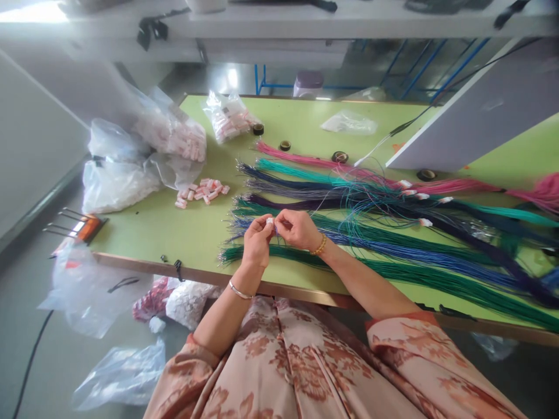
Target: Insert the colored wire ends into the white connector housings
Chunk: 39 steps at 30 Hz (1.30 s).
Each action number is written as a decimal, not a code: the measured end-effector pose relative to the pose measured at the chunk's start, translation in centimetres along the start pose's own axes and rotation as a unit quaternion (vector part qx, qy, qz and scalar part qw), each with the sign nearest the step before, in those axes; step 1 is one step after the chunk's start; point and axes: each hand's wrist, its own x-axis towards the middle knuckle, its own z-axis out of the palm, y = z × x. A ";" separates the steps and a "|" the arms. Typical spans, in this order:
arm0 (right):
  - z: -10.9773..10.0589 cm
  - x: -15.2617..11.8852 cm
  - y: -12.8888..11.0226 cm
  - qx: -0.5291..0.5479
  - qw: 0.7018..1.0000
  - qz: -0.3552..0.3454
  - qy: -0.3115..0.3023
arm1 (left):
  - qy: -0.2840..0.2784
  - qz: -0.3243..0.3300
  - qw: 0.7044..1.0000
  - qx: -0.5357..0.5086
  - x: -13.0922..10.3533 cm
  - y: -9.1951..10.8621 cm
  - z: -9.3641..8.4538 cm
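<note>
Between thumb and fingers my left hand (257,240) pinches a small white connector housing (269,221). My right hand (297,229) is closed in a pinch right beside it, on what looks like a thin wire running to the housing; the fingertips hide most of it. Under and beyond both hands lie long bundles of wire: green wires (375,272), blue wires (402,256), dark purple wires (288,202), turquoise wires (301,172) and pink wires (297,156). Their metal-tipped ends point left. A loose pile of white-and-orange connectors (205,191) sits to the left.
Clear bags of connectors (174,139) and a plastic bag (116,186) stand at the table's left. Rolls of black tape (339,157) lie behind the wires. An orange pronged holder (87,228) is at the left corner. A grey panel (484,110) rises at right.
</note>
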 end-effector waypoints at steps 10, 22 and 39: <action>-0.3 0.0 0.3 -0.022 0.999 0.008 -0.028 | 0.010 0.009 1.000 0.019 0.3 0.0 0.4; -3.7 4.1 2.5 0.028 0.998 0.033 -0.034 | -0.022 -0.007 0.999 0.028 2.1 1.3 0.9; -1.7 14.0 10.4 -0.282 0.944 0.126 -0.115 | -0.035 -0.056 0.998 0.005 4.1 0.5 -0.5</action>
